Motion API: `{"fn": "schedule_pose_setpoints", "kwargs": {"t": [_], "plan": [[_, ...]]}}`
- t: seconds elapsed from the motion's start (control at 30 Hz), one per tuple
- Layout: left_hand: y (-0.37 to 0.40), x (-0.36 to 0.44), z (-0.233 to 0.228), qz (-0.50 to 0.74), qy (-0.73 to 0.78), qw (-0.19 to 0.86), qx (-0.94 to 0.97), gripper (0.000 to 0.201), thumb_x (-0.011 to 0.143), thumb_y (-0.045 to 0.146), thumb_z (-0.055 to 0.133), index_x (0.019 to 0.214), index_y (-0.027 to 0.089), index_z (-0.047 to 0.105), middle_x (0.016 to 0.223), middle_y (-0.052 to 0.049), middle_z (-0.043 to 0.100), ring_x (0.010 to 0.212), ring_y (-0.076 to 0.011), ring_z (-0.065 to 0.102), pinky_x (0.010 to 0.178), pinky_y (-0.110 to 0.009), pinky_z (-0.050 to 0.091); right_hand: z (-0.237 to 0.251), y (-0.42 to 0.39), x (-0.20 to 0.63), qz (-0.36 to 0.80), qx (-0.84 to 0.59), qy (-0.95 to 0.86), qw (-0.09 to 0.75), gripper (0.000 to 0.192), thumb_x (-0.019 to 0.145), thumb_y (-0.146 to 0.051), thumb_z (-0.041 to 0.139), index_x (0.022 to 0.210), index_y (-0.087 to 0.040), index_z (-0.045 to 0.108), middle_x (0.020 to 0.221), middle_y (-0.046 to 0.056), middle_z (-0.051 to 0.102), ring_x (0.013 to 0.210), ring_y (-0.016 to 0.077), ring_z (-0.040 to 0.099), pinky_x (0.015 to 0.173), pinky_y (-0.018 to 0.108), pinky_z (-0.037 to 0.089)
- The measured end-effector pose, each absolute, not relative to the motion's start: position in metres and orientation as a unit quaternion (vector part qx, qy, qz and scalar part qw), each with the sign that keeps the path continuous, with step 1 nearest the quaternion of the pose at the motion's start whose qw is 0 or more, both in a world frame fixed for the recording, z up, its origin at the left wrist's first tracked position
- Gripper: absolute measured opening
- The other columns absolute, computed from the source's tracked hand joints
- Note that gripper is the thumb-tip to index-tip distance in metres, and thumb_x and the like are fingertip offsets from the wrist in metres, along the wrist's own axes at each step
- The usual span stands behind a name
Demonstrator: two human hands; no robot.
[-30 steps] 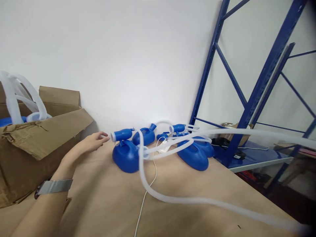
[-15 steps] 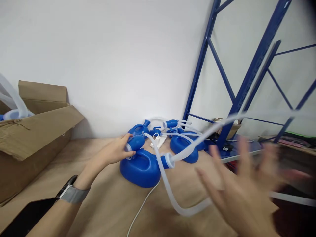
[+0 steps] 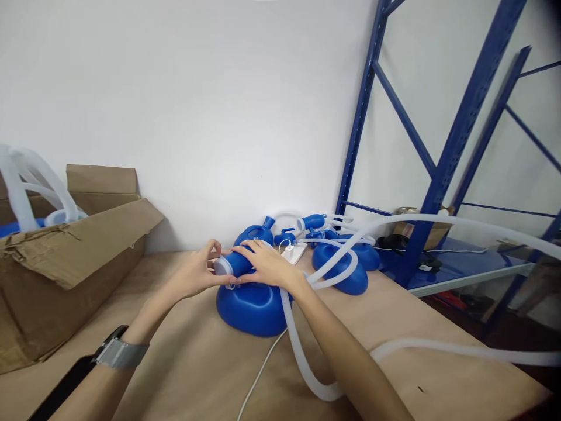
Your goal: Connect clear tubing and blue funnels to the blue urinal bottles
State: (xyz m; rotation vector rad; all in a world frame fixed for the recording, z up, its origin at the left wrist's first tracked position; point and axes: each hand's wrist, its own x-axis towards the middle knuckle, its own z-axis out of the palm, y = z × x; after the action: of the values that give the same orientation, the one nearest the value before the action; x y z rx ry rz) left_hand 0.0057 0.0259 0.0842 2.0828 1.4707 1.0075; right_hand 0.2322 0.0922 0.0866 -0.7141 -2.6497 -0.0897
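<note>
On blue bottle [image 3: 249,295] neck: right hand [image 3: 265,266] newly landed, both hands clasped; left hand [image 3: 197,275] stays.

This looks like a storeroom or small packing room. A bare blue steel rack [image 3: 442,175] of the bolt-together warehouse kind stands against a plain white wall [image 3: 197,105], its low shelf [image 3: 464,275] holding only a few loose odds and cables. On the tabletop [image 3: 184,362], covered in brown board, lie several identical blue bottles [image 3: 337,269] with clear hoses [image 3: 438,351], stock rather than household goods. An open cardboard box [image 3: 61,275] at the left holds more of the same hoses and blue parts. No furniture or decoration shows.
</note>
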Motion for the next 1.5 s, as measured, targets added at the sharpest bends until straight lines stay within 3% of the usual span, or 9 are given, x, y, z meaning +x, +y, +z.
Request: {"fn": "schedule_pose_setpoints", "kwargs": {"t": [0.1, 0.27, 0.43, 0.63, 0.83, 1.07, 1.2, 1.5], "plan": [[0.027, 0.002, 0.086, 0.343, 0.528, 0.177, 0.756, 0.062, 0.068, 0.062, 0.081, 0.106, 0.027, 0.047, 0.097, -0.002, 0.071, 0.071, -0.0188, 0.065, 0.068, -0.033, 0.053, 0.078, 0.092, 0.227, -0.055, -0.258, -0.943, 0.204, 0.066, 0.096, -0.055, 0.066, 0.151, -0.025, 0.046, 0.145, 0.015, 0.053, 0.137, 0.0326, 0.048, 0.111, 0.052, 0.047], [0.031, 0.002, 0.088, 0.346, 0.529, 0.102, 0.768, 0.063, 0.058, 0.068, 0.085, 0.085, 0.024, 0.05, 0.085, 0.001, 0.059, 0.067, -0.0162, 0.056, 0.06, -0.03, 0.047, 0.072, 0.092, 0.223, -0.093, -0.259, -0.939, 0.207, 0.067, 0.095, -0.059, 0.064, 0.149, -0.022, 0.047, 0.14, 0.015, 0.053, 0.132, 0.0336, 0.048, 0.108, 0.052, 0.048], [0.031, 0.002, 0.09, 0.356, 0.511, 0.058, 0.78, 0.067, 0.054, 0.076, 0.084, 0.079, 0.024, 0.049, 0.078, 0.002, 0.056, 0.069, -0.0167, 0.052, 0.06, -0.029, 0.048, 0.07, 0.09, 0.223, -0.11, -0.265, -0.934, 0.213, 0.068, 0.096, -0.061, 0.062, 0.148, -0.02, 0.047, 0.141, 0.015, 0.053, 0.131, 0.0342, 0.048, 0.108, 0.054, 0.048], [0.027, -0.011, 0.089, 0.303, 0.485, -0.048, 0.819, 0.059, 0.071, 0.078, 0.072, 0.075, 0.022, 0.057, 0.086, -0.005, 0.064, 0.069, -0.018, 0.059, 0.065, -0.032, 0.048, 0.07, 0.091, 0.221, -0.106, -0.279, -0.931, 0.212, 0.062, 0.1, -0.059, 0.055, 0.148, -0.02, 0.047, 0.138, 0.017, 0.054, 0.128, 0.0346, 0.051, 0.106, 0.054, 0.05], [0.02, -0.007, 0.092, 0.298, 0.527, 0.01, 0.796, 0.064, 0.068, 0.071, 0.078, 0.105, 0.026, 0.054, 0.102, -0.003, 0.07, 0.084, -0.0233, 0.067, 0.073, -0.034, 0.051, 0.069, 0.09, 0.22, -0.092, -0.258, -0.936, 0.221, 0.077, 0.09, -0.064, 0.069, 0.147, -0.019, 0.046, 0.137, 0.017, 0.053, 0.129, 0.0363, 0.049, 0.106, 0.054, 0.048], [0.029, 0.005, 0.082, 0.274, 0.476, -0.009, 0.836, 0.055, 0.07, 0.067, 0.078, 0.082, 0.025, 0.045, 0.085, 0.001, 0.056, 0.074, -0.02, 0.053, 0.066, -0.031, 0.039, 0.07, 0.084, 0.217, -0.087, -0.242, -0.941, 0.222, 0.065, 0.085, -0.043, 0.081, 0.136, -0.016, 0.05, 0.139, 0.016, 0.053, 0.134, 0.0343, 0.045, 0.111, 0.052, 0.045], [0.032, 0.004, 0.082, 0.276, 0.467, 0.005, 0.84, 0.059, 0.067, 0.07, 0.079, 0.078, 0.025, 0.043, 0.081, 0.002, 0.054, 0.073, -0.0192, 0.05, 0.064, -0.03, 0.037, 0.072, 0.082, 0.218, -0.073, -0.229, -0.945, 0.221, 0.064, 0.087, -0.041, 0.078, 0.138, -0.016, 0.048, 0.142, 0.016, 0.051, 0.139, 0.0357, 0.04, 0.107, 0.053, 0.049], [0.03, -0.002, 0.082, 0.283, 0.452, -0.053, 0.844, 0.06, 0.068, 0.075, 0.078, 0.08, 0.022, 0.052, 0.077, 0.002, 0.057, 0.063, -0.0148, 0.05, 0.058, -0.028, 0.037, 0.067, 0.087, 0.213, -0.054, -0.22, -0.939, 0.257, 0.066, 0.081, -0.038, 0.079, 0.137, -0.019, 0.05, 0.136, 0.015, 0.052, 0.134, 0.0336, 0.044, 0.107, 0.051, 0.049]]}}
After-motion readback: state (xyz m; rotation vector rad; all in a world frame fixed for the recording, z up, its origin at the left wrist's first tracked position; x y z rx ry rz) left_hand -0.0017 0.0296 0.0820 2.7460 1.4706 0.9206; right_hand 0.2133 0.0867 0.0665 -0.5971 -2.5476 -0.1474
